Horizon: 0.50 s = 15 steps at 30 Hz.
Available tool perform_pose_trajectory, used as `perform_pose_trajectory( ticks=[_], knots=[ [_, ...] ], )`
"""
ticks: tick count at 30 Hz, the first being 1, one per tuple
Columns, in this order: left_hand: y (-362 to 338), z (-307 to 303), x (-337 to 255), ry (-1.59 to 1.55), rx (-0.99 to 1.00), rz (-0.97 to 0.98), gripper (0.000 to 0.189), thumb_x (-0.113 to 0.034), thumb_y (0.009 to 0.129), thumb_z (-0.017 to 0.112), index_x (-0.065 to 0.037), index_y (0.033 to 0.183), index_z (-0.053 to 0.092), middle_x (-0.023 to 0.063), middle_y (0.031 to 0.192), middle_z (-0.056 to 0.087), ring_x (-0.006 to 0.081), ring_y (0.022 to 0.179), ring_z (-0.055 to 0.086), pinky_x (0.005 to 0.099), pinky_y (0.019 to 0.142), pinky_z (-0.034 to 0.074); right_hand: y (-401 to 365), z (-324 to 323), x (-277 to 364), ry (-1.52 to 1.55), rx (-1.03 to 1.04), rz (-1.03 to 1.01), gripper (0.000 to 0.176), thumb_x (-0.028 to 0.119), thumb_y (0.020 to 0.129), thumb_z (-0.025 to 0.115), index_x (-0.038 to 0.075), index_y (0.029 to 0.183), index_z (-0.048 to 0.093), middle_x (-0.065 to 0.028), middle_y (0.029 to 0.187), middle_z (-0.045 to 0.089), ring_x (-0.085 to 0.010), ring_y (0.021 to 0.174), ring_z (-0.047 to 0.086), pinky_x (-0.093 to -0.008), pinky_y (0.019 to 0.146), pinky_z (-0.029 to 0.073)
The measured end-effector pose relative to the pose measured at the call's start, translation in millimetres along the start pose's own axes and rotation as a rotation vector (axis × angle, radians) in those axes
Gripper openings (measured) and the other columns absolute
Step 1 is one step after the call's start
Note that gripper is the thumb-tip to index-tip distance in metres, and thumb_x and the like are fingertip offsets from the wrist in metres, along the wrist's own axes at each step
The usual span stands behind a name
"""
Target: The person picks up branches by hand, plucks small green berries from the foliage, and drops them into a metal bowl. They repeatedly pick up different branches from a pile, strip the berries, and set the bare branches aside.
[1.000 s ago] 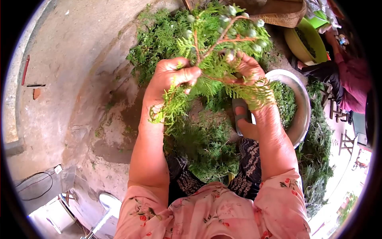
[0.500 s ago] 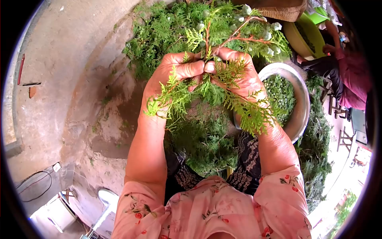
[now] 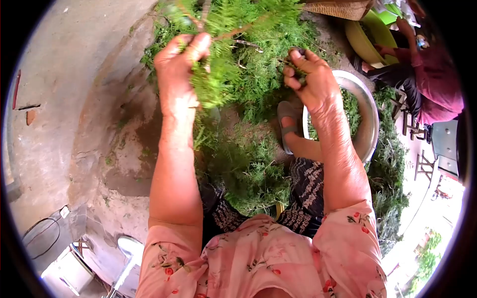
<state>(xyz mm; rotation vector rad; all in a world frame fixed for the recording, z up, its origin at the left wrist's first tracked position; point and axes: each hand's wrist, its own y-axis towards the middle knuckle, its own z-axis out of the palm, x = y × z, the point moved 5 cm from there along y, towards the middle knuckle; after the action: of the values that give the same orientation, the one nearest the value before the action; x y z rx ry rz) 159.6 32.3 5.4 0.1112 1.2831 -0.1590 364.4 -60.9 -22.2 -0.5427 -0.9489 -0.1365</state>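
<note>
My left hand (image 3: 179,69) is closed round the stem of a leafy evergreen branch (image 3: 211,84), its flat green sprays blurred by motion and hanging past the wrist. To the right, my right hand (image 3: 318,79) is apart from the branch, its fingers curled in. Something small and dark shows at its thumb and fingertips; I cannot tell what it is. Just beyond that wrist stands a metal basin (image 3: 371,119) with small green pieces in it, partly hidden by my forearm. Cut greenery (image 3: 263,74) lies heaped below and beyond both hands.
More greenery (image 3: 253,174) lies between my legs, near my shoe (image 3: 287,124). Past the basin, another person (image 3: 439,84) sits by a yellow-green tub (image 3: 365,44). A woven basket (image 3: 338,9) stands at the top. Bare concrete floor (image 3: 89,74) stretches to the left.
My hands were together at the branch and have parted. The left hand has carried the branch up and left; the right has drawn away to the right, off the branch.
</note>
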Motion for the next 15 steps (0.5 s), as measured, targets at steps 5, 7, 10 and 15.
perform_pose_trajectory(
  ticks=[5, 7, 10, 15],
  knots=[
    [4, -23, -11, -0.134, -0.196, 0.096, 0.017, -0.010, 0.075, 0.068, -0.002, 0.087, 0.058, 0.0059, 0.078, 0.059, 0.0130, 0.059, 0.053, 0.0248, 0.052, 0.044, 20, -76, 40, -0.096, -0.318, -0.182, 0.012, 0.004, 0.079, 0.056, -0.003, 0.088, 0.051, -0.0104, 0.077, 0.053, -0.0182, 0.061, 0.049, -0.0239, 0.044, 0.036],
    [15, -39, -10, -0.198, -0.245, 0.138, 0.016, -0.007, 0.074, 0.069, -0.004, 0.085, 0.058, 0.0061, 0.079, 0.060, 0.0137, 0.059, 0.055, 0.0271, 0.051, 0.046, 25, -124, 56, -0.149, -0.512, -0.192, 0.010, 0.003, 0.077, 0.056, 0.000, 0.086, 0.053, -0.0110, 0.073, 0.054, -0.0198, 0.058, 0.050, -0.0263, 0.043, 0.037],
    [12, -41, -17, -0.199, -0.294, 0.162, 0.013, -0.008, 0.076, 0.067, 0.000, 0.083, 0.060, 0.0069, 0.078, 0.060, 0.0151, 0.061, 0.055, 0.0275, 0.053, 0.045, 19, -169, 61, -0.063, -0.856, -0.155, 0.014, -0.001, 0.073, 0.058, 0.003, 0.087, 0.060, -0.0124, 0.080, 0.059, -0.0218, 0.070, 0.059, -0.0335, 0.057, 0.047],
    [15, -49, -18, -0.213, -0.263, 0.229, 0.027, -0.015, 0.080, 0.061, 0.008, 0.094, 0.059, 0.0101, 0.083, 0.058, 0.0211, 0.076, 0.053, 0.0348, 0.067, 0.045, 44, -244, 75, -1.678, -0.778, -0.149, 0.028, 0.011, 0.067, 0.068, 0.004, 0.093, 0.062, -0.0145, 0.086, 0.062, -0.0271, 0.077, 0.061, -0.0371, 0.063, 0.049]
  ],
)
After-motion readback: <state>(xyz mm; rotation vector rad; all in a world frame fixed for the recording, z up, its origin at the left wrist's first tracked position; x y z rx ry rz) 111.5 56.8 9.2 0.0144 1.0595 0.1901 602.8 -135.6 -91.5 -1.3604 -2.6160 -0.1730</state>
